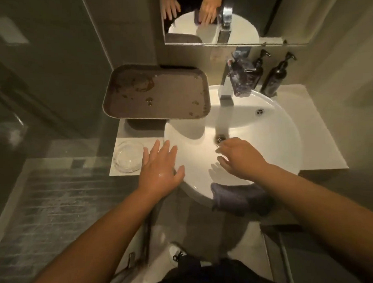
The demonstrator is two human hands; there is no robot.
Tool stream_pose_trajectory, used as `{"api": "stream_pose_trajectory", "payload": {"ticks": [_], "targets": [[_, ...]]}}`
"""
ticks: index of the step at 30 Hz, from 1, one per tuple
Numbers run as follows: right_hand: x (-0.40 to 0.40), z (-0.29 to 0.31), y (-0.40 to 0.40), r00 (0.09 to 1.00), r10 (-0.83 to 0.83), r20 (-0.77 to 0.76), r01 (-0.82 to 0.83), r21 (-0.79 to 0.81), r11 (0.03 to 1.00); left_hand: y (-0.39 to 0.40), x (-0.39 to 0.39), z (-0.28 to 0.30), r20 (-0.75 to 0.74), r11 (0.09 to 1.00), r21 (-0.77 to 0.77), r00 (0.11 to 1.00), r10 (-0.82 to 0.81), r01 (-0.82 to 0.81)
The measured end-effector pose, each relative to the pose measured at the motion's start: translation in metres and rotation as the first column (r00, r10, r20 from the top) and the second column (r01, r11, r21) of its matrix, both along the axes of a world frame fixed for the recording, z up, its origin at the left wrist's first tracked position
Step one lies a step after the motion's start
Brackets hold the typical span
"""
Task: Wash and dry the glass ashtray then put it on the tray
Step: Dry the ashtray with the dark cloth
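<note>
Glass ashtray (129,156) sits on the worktop (322,135), centre-left of frame, just beside our empty, spread left hand (161,168), probably about to take it. Right hand (239,155), loose and empty, hovers over the sink (283,137) near running water; tray (158,93) waits above.

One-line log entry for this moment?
tap running | left hand open beside glass ashtray on counter | right hand empty over sink | tray wet

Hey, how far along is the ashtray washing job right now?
Barely started. The water is running into the sink, but the glass ashtray sits on the counter beside it, untouched. The left hand is open next to it; the right hand hovers empty over the basin. Washing, drying with the cloth and placing on the tray remain.
</note>
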State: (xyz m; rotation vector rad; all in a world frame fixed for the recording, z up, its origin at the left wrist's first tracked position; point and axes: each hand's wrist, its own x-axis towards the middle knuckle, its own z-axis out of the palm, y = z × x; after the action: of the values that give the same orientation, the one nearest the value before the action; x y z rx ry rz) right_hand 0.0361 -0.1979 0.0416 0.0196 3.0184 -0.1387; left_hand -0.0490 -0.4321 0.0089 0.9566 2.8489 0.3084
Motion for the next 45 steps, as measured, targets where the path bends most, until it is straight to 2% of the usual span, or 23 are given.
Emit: {"api": "stream_pose_trajectory", "payload": {"ticks": [4,8,14,17,21,23,28,30,34,37,42,45], "targets": [[0.047,-0.005,0.02,0.998,-0.043,0.041,0.046,-0.06,0.997,0.034,0.033,0.0,0.064,0.984,-0.029,0.983,-0.173,0.175],[0.085,-0.013,0.035,0.994,-0.054,0.096,0.066,-0.126,0.99,0.054,0.069,-0.005,0.089,0.926,-0.056,0.926,-0.367,0.372],[0.12,-0.018,0.037,0.96,0.199,0.197,-0.164,-0.181,0.97,0.067,0.099,-0.01,0.069,0.839,-0.176,0.857,-0.51,0.514],[0.12,-0.026,0.026,0.946,0.256,0.198,-0.226,-0.16,0.961,0.067,0.103,-0.014,0.061,0.861,-0.19,0.881,-0.469,0.471],[0.114,-0.039,0.014,0.977,0.157,0.143,-0.136,-0.145,0.98,0.067,0.108,-0.014,0.015,0.911,-0.132,0.92,-0.392,0.39],[0.115,-0.042,0.012,0.982,0.163,0.097,-0.151,-0.119,0.981,0.065,0.111,-0.011,0.01,0.923,-0.1,0.928,-0.372,0.371],[0.122,-0.029,0.016,0.979,0.194,0.058,-0.187,-0.107,0.977,0.062,0.119,0.012,-0.018,0.943,-0.095,0.947,-0.322,0.319],[0.121,-0.017,0.017,0.977,0.203,0.056,-0.196,-0.119,0.973,0.056,0.122,0.023,-0.023,0.951,-0.046,0.952,-0.306,0.305],[0.108,0.014,0.01,0.97,0.23,0.081,-0.206,-0.23,0.951,0.037,0.124,0.04,0.124,0.979,0.168,0.983,-0.139,0.117],[0.089,0.028,0.0,0.967,0.245,0.075,-0.205,-0.344,0.916,0.027,0.114,0.053,0.192,0.96,0.281,0.978,-0.076,0.019],[0.055,0.04,-0.026,0.965,0.263,-0.001,-0.217,-0.568,0.794,0.002,0.084,0.067,0.196,0.93,0.36,0.981,-0.001,-0.071],[0.028,0.042,-0.043,0.963,0.265,0.042,-0.176,-0.646,0.743,-0.017,0.066,0.065,0.223,0.911,0.384,0.972,0.067,-0.151]]}}
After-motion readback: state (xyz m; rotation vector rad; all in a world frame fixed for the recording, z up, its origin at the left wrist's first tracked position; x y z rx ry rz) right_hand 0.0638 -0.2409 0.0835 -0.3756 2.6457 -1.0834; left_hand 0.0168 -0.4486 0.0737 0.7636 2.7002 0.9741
